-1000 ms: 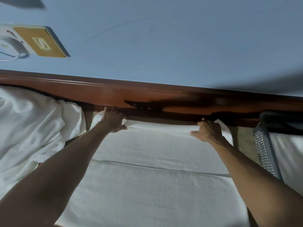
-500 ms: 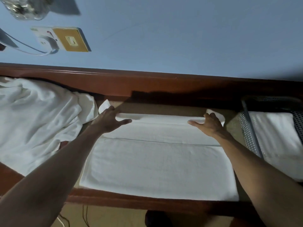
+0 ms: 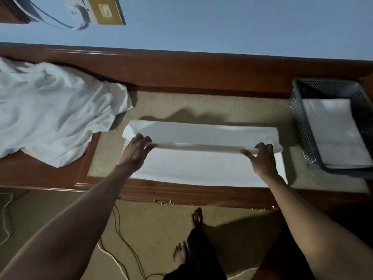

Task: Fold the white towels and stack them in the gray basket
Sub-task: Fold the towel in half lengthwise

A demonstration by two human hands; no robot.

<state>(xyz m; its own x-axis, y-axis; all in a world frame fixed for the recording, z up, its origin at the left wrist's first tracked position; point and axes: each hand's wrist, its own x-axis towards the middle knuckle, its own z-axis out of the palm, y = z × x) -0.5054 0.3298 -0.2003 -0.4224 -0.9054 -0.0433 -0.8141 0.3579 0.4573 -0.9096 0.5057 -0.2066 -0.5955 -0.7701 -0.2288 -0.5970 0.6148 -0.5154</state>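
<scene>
Head view: a towel (image 3: 201, 168) is seen spread on the counter (image 3: 201, 106), just left of the gray basket (image 3: 302, 128), with its far edge doubled over toward the near edge.
Hands: the doubled edge is gripped by the left hand (image 3: 136, 151) at the end away from the basket, fingers curled over the fold. At the end nearest the basket it is pinched by the right hand (image 3: 262, 160), thumb stretched along the fold.
Handling: the towel is judged light, soft and limp. Sagging between the hands is to be expected if it is lifted. Nothing fragile or slippery is noted.
Hold: both ends of the fold are judged the best place, so that the layers are kept aligned.
Basket contents: one folded towel (image 3: 335, 128) is seen lying flat inside, covering most of the floor. Whether others lie beneath cannot be told. Room above it is judged ample.
Far left of basket: a heap of towels (image 3: 50, 110), unfolded, is piled on the counter beyond the spread towel, well apart from the basket.
</scene>
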